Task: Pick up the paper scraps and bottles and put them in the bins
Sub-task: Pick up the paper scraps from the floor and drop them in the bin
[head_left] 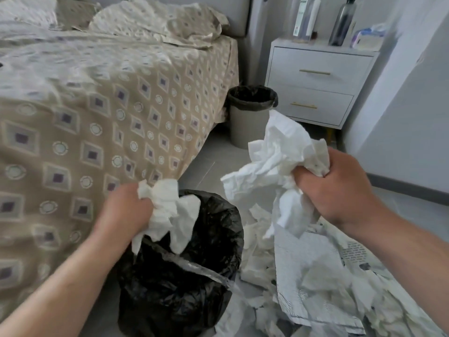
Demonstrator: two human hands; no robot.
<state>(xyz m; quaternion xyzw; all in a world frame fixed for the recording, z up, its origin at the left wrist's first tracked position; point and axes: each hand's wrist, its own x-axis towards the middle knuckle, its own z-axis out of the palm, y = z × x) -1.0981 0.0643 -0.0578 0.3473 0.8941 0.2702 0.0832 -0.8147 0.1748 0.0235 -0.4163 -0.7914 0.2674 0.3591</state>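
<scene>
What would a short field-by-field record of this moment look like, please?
near bin: black liner, beside the bed
far bin: dark liner, between bed and nightstand
left hand: grips a small paper wad over the near bin
right hand: grips a larger paper wad, right of the near bin
floor: newspaper and white scraps not yet picked up
</scene>
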